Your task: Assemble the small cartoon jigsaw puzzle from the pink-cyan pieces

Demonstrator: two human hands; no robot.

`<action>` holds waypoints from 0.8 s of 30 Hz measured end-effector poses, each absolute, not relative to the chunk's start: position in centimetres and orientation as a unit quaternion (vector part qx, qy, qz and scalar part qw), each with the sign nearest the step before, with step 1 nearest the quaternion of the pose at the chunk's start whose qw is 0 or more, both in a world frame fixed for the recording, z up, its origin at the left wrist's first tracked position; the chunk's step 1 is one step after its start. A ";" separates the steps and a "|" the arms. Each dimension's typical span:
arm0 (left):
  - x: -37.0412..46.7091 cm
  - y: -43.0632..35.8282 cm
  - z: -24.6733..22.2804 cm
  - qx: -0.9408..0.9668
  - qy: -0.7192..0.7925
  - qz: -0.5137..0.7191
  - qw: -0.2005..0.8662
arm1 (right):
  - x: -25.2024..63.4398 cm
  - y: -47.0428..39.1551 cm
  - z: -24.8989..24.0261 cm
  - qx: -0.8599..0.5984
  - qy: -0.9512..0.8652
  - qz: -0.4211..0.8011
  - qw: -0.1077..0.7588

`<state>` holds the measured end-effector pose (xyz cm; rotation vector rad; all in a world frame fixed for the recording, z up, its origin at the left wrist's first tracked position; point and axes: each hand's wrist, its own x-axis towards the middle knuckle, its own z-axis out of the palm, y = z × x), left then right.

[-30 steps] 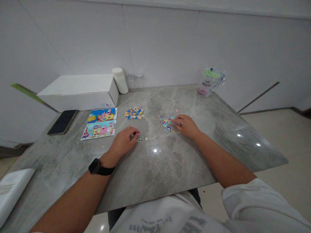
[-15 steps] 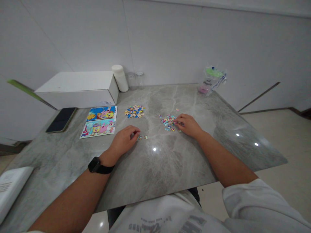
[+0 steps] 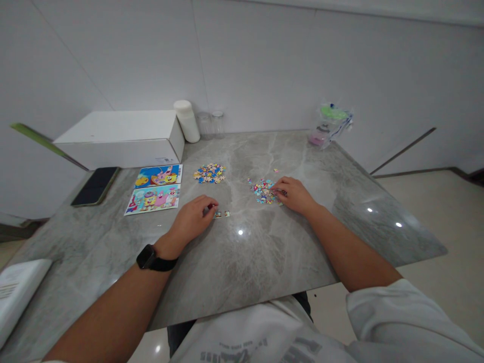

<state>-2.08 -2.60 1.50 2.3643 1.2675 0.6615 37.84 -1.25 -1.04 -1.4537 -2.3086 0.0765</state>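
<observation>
My left hand (image 3: 195, 216), with a black watch (image 3: 147, 256) on the wrist, rests on the table with its fingers curled. Its thumb and fingertips are beside a short row of puzzle pieces (image 3: 227, 214), and partly cover the row's left end. Whatever those fingertips hold, if anything, is hidden. On the right, a loose pile of small multicoloured puzzle pieces (image 3: 263, 189) lies on the tabletop. My right hand (image 3: 294, 194) reaches the pile's right edge, fingers bent together on a puzzle piece there, partly hidden beneath them.
A second puzzle pile (image 3: 210, 173) lies farther left, near two cartoon picture cards (image 3: 157, 198) and a phone (image 3: 96, 186). Along the back stand a white box (image 3: 117, 141), a white bottle (image 3: 187, 122), clear glasses (image 3: 218, 125) and a plastic bag (image 3: 329, 126). The grey table (image 3: 245, 272) meets the wall.
My right fingers have shifted slightly at the edge of the pile, and a few pieces there lie a little differently. My left hand has stayed in place.
</observation>
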 end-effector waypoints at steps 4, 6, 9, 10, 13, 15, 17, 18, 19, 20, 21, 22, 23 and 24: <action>-2.2 -2.5 1.3 0.841 0.453 0.230 0.185 | 37.5 -1.4 -0.8 -0.523 -0.832 0.033 0.184; -2.3 -2.4 1.1 0.843 0.451 0.229 0.182 | 37.3 -1.5 -0.6 -0.528 -0.830 0.038 0.178; -2.3 -2.4 0.8 0.843 0.449 0.233 0.181 | 37.2 -1.5 -0.3 -0.533 -0.826 0.048 0.178; -2.3 -2.4 0.8 0.843 0.449 0.234 0.181 | 37.2 -1.5 -0.2 -0.533 -0.824 0.053 0.182; -2.3 -2.4 1.1 0.844 0.450 0.233 0.179 | 37.1 -1.6 -0.1 -0.533 -0.814 0.087 0.211; -2.2 -2.5 1.2 0.843 0.452 0.232 0.178 | 36.9 -1.7 0.0 -0.548 -0.786 0.138 0.251; -2.2 -2.5 1.3 0.842 0.452 0.235 0.177 | 36.5 -1.7 0.1 -0.566 -0.736 0.209 0.307; -2.2 -2.5 1.2 0.842 0.451 0.237 0.176 | 36.2 -1.6 0.2 -0.569 -0.707 0.249 0.338; -2.2 -2.5 1.2 0.843 0.450 0.239 0.175 | 35.8 -1.6 0.4 -0.564 -0.679 0.289 0.371; -2.3 -2.5 1.1 0.843 0.448 0.240 0.174 | 35.3 -1.5 0.7 -0.553 -0.654 0.325 0.401; -2.3 -2.5 1.0 0.844 0.446 0.241 0.174 | 34.7 -1.4 1.1 -0.539 -0.633 0.357 0.426; -2.2 -2.5 0.9 0.844 0.444 0.243 0.175 | 34.0 -1.3 1.6 -0.525 -0.616 0.382 0.446; -2.2 -2.6 0.9 0.844 0.442 0.246 0.179 | 33.2 -1.2 2.1 -0.512 -0.605 0.402 0.460; -2.1 -2.6 0.9 0.842 0.440 0.251 0.185 | 32.3 -1.1 2.6 -0.501 -0.597 0.416 0.468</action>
